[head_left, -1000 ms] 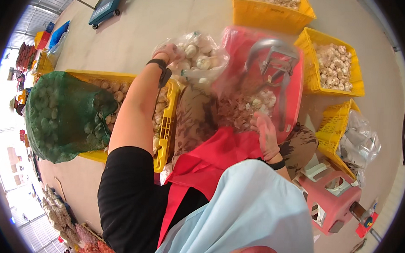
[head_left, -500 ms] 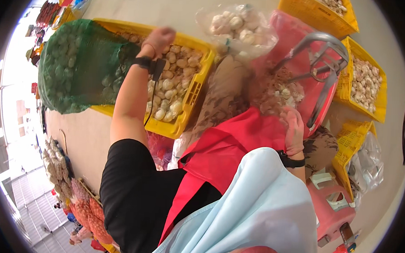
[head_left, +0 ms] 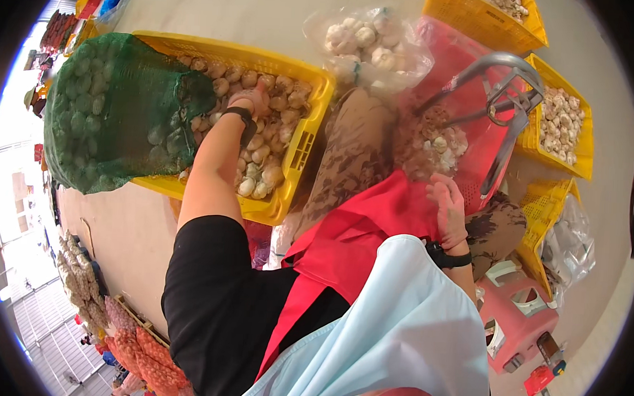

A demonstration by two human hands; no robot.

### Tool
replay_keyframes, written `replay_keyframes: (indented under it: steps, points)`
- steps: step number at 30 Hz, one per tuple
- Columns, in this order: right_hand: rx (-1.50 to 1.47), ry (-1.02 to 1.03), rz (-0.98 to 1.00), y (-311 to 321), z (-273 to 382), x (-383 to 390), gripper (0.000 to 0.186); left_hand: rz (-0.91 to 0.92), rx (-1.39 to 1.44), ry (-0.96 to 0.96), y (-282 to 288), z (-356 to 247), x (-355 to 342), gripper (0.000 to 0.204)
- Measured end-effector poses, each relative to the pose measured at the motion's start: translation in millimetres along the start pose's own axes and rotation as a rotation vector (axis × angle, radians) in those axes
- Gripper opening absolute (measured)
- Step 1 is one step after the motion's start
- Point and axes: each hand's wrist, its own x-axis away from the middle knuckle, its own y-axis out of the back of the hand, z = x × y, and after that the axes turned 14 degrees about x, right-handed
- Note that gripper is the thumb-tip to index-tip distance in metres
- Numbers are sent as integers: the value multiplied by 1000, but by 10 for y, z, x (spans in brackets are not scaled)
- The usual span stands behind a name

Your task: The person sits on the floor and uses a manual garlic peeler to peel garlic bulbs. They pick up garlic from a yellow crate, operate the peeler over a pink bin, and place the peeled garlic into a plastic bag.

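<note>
Left hand point(head_left: 250, 99): reaching into yellow crate point(head_left: 301, 144), resting on the garlic bulbs point(head_left: 262, 164); fingers buried among them, grip not readable.
Right hand point(head_left: 447, 207): hovering open, fingers loosely spread, holding nothing, just beside red basket point(head_left: 475, 134).
Garlic bulbs: lying loose in yellow crate, front left of the lap.
Green net sack point(head_left: 112, 115): sitting stuffed in the crate's left end.
Clear bag point(head_left: 366, 44): lying beyond the knee, holding bulbs.
Pink stool point(head_left: 517, 316): standing at lower right.
</note>
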Motion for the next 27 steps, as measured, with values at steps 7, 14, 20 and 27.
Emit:
replay_keyframes:
  steps: [7,14,20,27]
  points:
    - [-3,-20,24,59,-137,-3,32,-212,930,-295,-729,530,544,45]
    - [19,-1,93,-16,-12,-76,44,-108,-233,-238,-982,416,1037,69]
    - [56,20,111,-30,0,-15,38,59,825,-185,-875,547,1109,59]
    - [185,313,159,-157,438,-126,26,16,1337,-722,-565,-103,1502,45]
